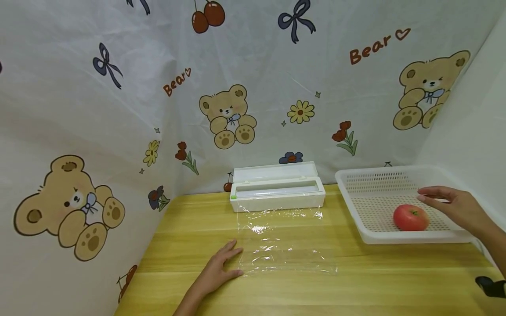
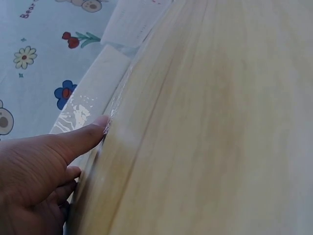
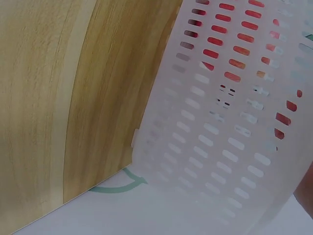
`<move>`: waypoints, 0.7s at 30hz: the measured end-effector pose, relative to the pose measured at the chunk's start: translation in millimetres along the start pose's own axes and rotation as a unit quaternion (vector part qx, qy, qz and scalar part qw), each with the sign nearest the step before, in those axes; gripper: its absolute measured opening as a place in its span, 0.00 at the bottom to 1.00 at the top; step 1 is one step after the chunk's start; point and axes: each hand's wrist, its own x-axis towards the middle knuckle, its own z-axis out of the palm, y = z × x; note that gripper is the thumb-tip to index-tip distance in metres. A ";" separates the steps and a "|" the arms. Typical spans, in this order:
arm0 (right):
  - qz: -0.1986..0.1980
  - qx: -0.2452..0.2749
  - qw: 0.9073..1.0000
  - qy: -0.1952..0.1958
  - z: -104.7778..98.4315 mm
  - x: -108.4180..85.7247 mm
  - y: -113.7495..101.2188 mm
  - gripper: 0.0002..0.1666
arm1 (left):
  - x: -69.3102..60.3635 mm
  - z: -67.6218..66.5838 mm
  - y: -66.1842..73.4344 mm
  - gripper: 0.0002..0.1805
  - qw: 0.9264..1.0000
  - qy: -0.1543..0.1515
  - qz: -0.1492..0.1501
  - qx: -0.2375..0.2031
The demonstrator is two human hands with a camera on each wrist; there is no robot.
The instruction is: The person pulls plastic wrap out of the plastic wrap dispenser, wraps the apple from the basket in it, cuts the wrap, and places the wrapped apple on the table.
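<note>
Clear plastic wrap [image 1: 290,256] lies drawn out over the wooden table from a white wrap dispenser [image 1: 282,202], whose lid stands raised. At the film's left edge my left hand [image 1: 216,271] rests with fingers spread, and the left wrist view shows the thumb [image 2: 90,137] touching the film's edge. My right hand [image 1: 458,208] hovers over the white plastic basket [image 1: 415,237], its fingers loosely bent and nothing between them. Below and left of those fingers a red apple [image 1: 411,218] sits in the basket. In the right wrist view, the slotted basket wall [image 3: 161,132] hides most of the apple.
A cloth printed with bears [image 1: 228,116] hangs behind the wooden table [image 1: 379,281] and along its left side. The basket stands near the white wall [image 1: 470,127] on the right. A black object [image 1: 491,287] shows at the right edge.
</note>
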 end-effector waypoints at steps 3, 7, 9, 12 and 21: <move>0.009 -0.001 1.000 -0.011 1.3 1.2 3.6 0.35 | 0.3 -0.2 -0.1 0.40 1.000 -0.001 0.000 0.000; 0.008 -0.003 1.000 -0.021 2.3 3.4 7.4 0.35 | 1.1 -0.2 -0.2 0.39 1.000 -0.001 0.001 0.000; 0.001 -0.010 1.000 -0.027 2.3 5.2 8.4 0.35 | 1.5 -0.1 0.3 0.39 1.000 -0.001 0.001 0.001; -0.019 -0.018 0.999 -0.038 2.8 8.9 11.1 0.35 | 2.0 -0.5 0.9 0.39 1.000 0.001 -0.001 0.001; -0.041 -0.006 0.993 -0.107 7.8 18.1 20.9 0.36 | 0.6 -0.2 1.0 0.39 1.000 0.000 -0.004 -0.002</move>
